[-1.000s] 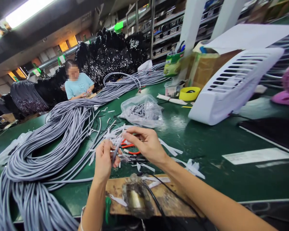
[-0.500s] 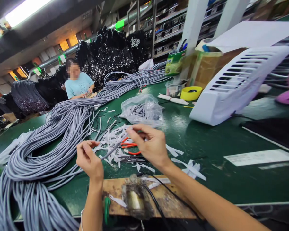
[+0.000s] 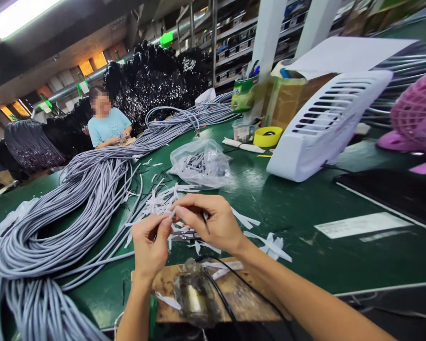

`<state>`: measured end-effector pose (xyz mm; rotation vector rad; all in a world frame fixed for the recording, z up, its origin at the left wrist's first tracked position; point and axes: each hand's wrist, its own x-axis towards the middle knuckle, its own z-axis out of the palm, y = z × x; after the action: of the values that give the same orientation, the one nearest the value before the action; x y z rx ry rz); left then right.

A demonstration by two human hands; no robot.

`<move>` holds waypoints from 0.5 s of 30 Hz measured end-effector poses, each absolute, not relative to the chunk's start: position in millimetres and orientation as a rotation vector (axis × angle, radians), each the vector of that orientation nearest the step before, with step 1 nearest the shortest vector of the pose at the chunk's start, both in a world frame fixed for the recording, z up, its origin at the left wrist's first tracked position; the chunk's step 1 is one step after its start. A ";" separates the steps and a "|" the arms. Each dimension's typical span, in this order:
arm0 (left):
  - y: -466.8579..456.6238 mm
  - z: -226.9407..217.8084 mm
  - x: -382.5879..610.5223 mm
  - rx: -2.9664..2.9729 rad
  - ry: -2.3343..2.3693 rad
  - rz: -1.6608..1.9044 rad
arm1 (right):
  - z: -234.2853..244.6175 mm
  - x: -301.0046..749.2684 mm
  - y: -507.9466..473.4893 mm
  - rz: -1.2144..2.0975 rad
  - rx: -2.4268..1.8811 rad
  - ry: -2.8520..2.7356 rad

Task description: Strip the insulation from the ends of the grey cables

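My left hand (image 3: pixel 152 246) is closed round a grey cable (image 3: pixel 122 256) that comes in from the left. My right hand (image 3: pixel 213 220) pinches at the cable's end, its fingertips meeting those of my left. A thin dark piece (image 3: pixel 206 223) sticks out under the curled fingers of my right hand; what it is I cannot make out. Behind the hands lie white paper-like strips (image 3: pixel 159 201) and snips with dark blades (image 3: pixel 185 234), mostly covered by my right hand. Below stands a wooden board (image 3: pixel 248 296) carrying a small metal device (image 3: pixel 196 298) with black leads.
A big bundle of grey cables (image 3: pixel 31 237) fills the left. Farther back are a clear bag of small grey parts (image 3: pixel 200 163), yellow tape (image 3: pixel 268 137), a white slotted device (image 3: pixel 312 132) and a pink fan (image 3: pixel 417 106). A person in a light blue shirt (image 3: pixel 108 125) sits across the table.
My hands have come together; the stretch of cable that showed between them is now mostly covered by fingers. A dark piece now shows at my right hand. The view has shifted right.
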<state>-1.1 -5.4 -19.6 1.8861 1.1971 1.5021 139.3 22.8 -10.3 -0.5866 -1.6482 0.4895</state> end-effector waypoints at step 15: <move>-6.9 -14.0 -2.8 2.345 1.191 1.577 | -5.9 146.2 22.2 0.599 -0.456 -1.909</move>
<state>-2.8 -6.9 -14.0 2.3452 1.1910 1.5768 146.2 22.2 -5.9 -0.4563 -1.9090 0.5987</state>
